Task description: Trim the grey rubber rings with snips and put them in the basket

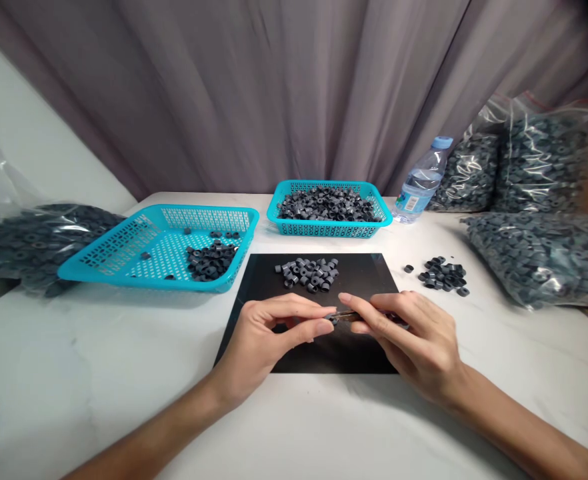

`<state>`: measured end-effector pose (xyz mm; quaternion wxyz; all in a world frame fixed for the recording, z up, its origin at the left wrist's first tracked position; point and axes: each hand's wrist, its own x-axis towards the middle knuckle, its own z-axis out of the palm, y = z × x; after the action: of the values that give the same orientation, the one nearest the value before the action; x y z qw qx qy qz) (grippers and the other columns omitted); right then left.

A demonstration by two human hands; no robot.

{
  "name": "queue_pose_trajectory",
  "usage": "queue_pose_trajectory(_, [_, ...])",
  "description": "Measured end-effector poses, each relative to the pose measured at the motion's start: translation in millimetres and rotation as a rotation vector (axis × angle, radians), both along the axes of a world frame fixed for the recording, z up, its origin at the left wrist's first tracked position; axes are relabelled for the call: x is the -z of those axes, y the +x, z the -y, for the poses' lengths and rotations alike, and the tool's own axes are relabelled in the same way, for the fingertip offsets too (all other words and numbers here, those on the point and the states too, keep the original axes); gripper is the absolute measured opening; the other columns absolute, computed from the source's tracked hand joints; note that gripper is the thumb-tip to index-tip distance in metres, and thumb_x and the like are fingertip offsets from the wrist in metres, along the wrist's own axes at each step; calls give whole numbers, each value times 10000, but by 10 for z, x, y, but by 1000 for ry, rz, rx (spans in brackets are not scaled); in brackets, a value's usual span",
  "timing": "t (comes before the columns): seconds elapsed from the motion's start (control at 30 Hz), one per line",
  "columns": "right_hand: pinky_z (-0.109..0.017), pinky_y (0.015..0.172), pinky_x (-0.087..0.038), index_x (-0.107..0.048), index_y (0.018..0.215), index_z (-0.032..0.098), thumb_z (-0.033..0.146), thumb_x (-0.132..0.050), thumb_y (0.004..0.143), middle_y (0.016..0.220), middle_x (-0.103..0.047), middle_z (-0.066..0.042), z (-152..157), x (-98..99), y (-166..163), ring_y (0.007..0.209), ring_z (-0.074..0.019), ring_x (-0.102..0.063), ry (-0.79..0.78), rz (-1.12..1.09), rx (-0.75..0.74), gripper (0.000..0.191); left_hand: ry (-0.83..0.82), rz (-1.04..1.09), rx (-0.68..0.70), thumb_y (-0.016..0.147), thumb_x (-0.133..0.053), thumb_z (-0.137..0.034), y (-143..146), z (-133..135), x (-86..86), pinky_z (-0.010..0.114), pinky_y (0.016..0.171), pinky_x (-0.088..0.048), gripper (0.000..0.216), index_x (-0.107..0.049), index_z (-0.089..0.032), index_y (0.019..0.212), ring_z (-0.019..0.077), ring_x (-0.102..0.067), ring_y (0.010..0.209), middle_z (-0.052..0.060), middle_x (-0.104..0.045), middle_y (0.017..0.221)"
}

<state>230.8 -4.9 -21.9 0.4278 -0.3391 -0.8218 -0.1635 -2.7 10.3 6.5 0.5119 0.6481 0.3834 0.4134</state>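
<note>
Trainee: Location of the grey ring [333, 321]?

Instructor: Above the black mat [364, 353], pinched between the left hand's [257, 337] thumb and fingers. The right hand [419, 333] grasps a slim metal tool [345, 316], tip at the ring.

Trainee: Handling?

Instructor: Probably light, fairly stiff, not fragile. Grip the outer wall.

Trainee: Orientation?

Instructor: Tool lies crosswise, tip leftward. Ring's axis: cannot tell; fingers obscure it.

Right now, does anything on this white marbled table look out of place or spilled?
One small dark-grey cylindrical ring lies apart from the loose heap of similar rings right of the black rectangular mat, so it looks stray. No obvious damage shows.
</note>
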Motion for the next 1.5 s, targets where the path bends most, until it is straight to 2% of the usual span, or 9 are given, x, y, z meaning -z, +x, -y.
queue_pose_trajectory(0.33, [-266,643,-411,-697,1250,130,138,-668,974,828,-665,-44,2,-19,0,682,-124,-520,18,-10,-20,277,-6,33,12,831,-840,-210,9,-10,8,194,608,-512,139,-868,-305,930,104,-635,679,1,-799,881])
queue_pose_trajectory(0.77, [-253,636,-410,-719,1194,140,193,-602,1027,812,-665,-41,-16,-67,-6,667,-112,-517,47,11,-14,211,-23,57,33,827,-829,-169,33,-8,-16,147,580,-523,169,-869,-309,912,82,-614,657,-10,-797,857])
queue_pose_trajectory(1.5, [-270,634,-413,-694,1245,102,175,-602,1020,846,-653,-57,-26,-71,29,691,-123,-522,21,-4,-67,254,-26,46,13,828,-839,-209,15,-3,5,178,615,-511,158,-868,-320,937,94,-628,686,-9,-799,863])
